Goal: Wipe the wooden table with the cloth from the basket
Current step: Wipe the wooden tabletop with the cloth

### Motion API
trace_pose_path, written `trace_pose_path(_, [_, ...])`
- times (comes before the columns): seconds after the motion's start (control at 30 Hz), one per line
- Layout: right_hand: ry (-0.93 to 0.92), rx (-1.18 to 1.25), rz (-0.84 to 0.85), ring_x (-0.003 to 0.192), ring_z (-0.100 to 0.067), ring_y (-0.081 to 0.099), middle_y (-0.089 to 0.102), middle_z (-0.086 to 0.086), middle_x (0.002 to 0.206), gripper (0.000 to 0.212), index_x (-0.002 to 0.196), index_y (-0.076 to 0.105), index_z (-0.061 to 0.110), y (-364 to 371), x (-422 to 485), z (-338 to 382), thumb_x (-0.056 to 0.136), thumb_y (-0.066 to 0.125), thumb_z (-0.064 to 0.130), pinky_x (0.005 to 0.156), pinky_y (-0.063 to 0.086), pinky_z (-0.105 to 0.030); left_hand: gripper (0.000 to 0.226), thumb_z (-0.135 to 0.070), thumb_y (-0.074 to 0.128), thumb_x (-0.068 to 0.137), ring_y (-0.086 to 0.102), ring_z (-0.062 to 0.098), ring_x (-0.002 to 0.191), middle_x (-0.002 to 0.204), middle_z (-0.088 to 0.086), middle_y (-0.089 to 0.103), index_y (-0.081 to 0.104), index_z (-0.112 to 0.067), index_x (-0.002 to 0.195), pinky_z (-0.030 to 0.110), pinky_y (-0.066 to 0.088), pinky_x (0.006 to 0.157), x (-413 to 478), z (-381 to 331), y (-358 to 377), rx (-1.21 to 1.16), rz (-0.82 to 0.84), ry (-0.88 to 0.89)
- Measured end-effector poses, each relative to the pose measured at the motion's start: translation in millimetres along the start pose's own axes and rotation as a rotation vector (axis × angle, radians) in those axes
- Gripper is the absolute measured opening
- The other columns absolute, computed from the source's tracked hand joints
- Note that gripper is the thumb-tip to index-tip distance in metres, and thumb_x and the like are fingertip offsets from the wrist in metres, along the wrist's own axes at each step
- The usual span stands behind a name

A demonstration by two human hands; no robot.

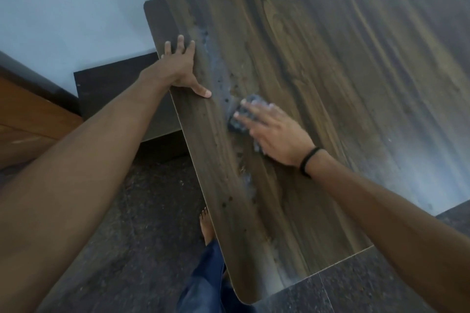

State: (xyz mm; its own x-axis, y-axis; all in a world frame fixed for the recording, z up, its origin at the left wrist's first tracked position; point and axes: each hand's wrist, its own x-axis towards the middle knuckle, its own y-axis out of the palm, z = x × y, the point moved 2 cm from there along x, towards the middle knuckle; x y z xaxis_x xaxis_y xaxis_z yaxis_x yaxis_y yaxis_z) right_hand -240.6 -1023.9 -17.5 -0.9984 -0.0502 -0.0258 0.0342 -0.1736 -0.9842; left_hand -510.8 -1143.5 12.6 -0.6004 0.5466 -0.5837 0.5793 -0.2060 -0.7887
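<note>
Right grip (276, 133) presses crumpled cloth (237, 122) onto woodgrain table (330, 58).

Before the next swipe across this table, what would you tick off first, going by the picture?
1. The cloth lies under the right hand, whose flat fingers press it on the wooden table: ok.
2. The left hand rests on the table's edge, apart from the cloth: ok.
3. Surface ahead of the cloth: dark spots and a whitish smear remain: not ok.
4. Surface nearer the person: a second smear is not yet wiped: not ok.
5. How clean or damp the cloth is: cannot tell, as it is blurred and mostly covered.
</note>
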Motion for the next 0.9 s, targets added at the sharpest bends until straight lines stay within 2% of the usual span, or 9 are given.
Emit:
trace_pose_path(0.1, [0.473, 0.09, -0.101, 0.15, -0.03, 0.026, 0.026, -0.007, 0.164, 0.052, 0.155, 0.033, 0.026, -6.9, 30.7, -20.1, 0.103, 0.038, 0.026, 0.117, 0.027, -0.056, 0.147, -0.056, 0.088, 0.058, -0.021, 0.036, 0.149, 0.162, 0.004, -0.028, -0.017, -0.022, 0.157, 0.057, 0.002, 0.12, 0.9, 2.7, 1.9, -0.011, 0.0, 0.01])
trace_pose_path(0.23, [-0.042, -0.027, 0.021, 0.149, -0.027, 0.028, 0.025, -0.005, 0.164, 0.052, 0.156, 0.03, 0.028, 4.4, 15.5, 3.8, 0.104, 0.032, 0.03, 0.121, 0.024, -0.048, 0.148, -0.057, 0.088, 0.058, -0.022, 0.037, 0.148, 0.162, 0.005, -0.029, -0.017, -0.02, 0.157, 0.055, 0.0, 0.119, 2.2, 1.6, 5.3, 0.005, -0.011, 0.016])
trace_pose_path(0.27, [0.001, -0.035, -0.015, 0.147, -0.029, 0.031, 0.027, -0.007, 0.163, 0.053, 0.155, 0.034, 0.026, -1.1, 25.3, -13.2, 0.102, 0.031, 0.03, 0.119, 0.028, -0.05, 0.148, -0.057, 0.087, 0.059, -0.023, 0.037, 0.148, 0.161, 0.005, -0.029, -0.017, -0.02, 0.157, 0.055, -0.001, 0.119, 2.5, 3.0, 4.7, 0.001, -0.01, 0.016])
trace_pose_path(0.37, [0.508, 0.081, -0.115, 0.147, -0.035, 0.03, 0.029, -0.013, 0.162, 0.052, 0.153, 0.037, 0.021, -17.6, 60.4, -43.3, 0.101, 0.035, 0.027, 0.115, 0.03, -0.057, 0.148, -0.056, 0.087, 0.059, -0.025, 0.037, 0.147, 0.161, 0.004, -0.031, -0.018, -0.02, 0.157, 0.055, -0.002, 0.119, 2.9, 4.2, 2.6, -0.02, 0.014, 0.026])
trace_pose_path(0.5, [0.007, -0.006, 0.021, 0.149, -0.027, 0.026, 0.023, -0.004, 0.165, 0.052, 0.156, 0.031, 0.028, 0.5, 42.1, -6.9, 0.103, 0.03, 0.031, 0.12, 0.022, -0.049, 0.147, -0.058, 0.086, 0.06, -0.025, 0.037, 0.147, 0.162, 0.004, -0.029, -0.017, -0.019, 0.157, 0.056, -0.002, 0.119, 8.2, 5.4, -5.7, -0.002, 0.009, 0.014])
trace_pose_path(0.53, [-0.007, -0.009, -0.004, 0.149, -0.027, 0.028, 0.024, -0.004, 0.165, 0.052, 0.156, 0.031, 0.028, -3.4, 46.1, -18.2, 0.104, 0.03, 0.031, 0.12, 0.024, -0.049, 0.146, -0.058, 0.086, 0.06, -0.024, 0.037, 0.147, 0.162, 0.004, -0.028, -0.016, -0.019, 0.157, 0.057, -0.001, 0.119, 11.1, 9.4, -9.9, -0.009, -0.003, 0.0])
trace_pose_path(0.67, [0.507, 0.11, -0.095, 0.15, -0.031, 0.024, 0.025, -0.009, 0.164, 0.052, 0.155, 0.034, 0.025, -11.9, 86.8, -43.1, 0.103, 0.035, 0.028, 0.119, 0.025, -0.054, 0.149, -0.057, 0.087, 0.057, -0.022, 0.037, 0.148, 0.162, 0.006, -0.027, -0.016, -0.017, 0.157, 0.056, -0.001, 0.12, 22.1, 18.4, -21.6, -0.015, -0.029, -0.018])
trace_pose_path(0.8, [0.008, 0.029, 0.004, 0.15, -0.025, 0.024, 0.024, -0.002, 0.165, 0.053, 0.156, 0.03, 0.031, -1.8, 72.0, -20.2, 0.103, 0.027, 0.035, 0.12, 0.021, -0.047, 0.151, -0.055, 0.089, 0.057, -0.021, 0.034, 0.149, 0.162, 0.007, -0.028, -0.017, -0.015, 0.156, 0.053, 0.002, 0.12, 25.9, 14.8, -18.1, -0.014, -0.033, -0.029])
trace_pose_path(0.9, [0.319, 0.073, -0.061, 0.151, -0.026, 0.021, 0.022, -0.003, 0.165, 0.051, 0.156, 0.031, 0.03, -17.0, 107.1, -59.7, 0.105, 0.032, 0.031, 0.121, 0.022, -0.051, 0.149, -0.055, 0.088, 0.059, -0.022, 0.034, 0.149, 0.162, 0.007, -0.028, -0.018, -0.014, 0.156, 0.054, 0.003, 0.121, 27.6, 16.0, -19.6, -0.027, -0.011, -0.028])
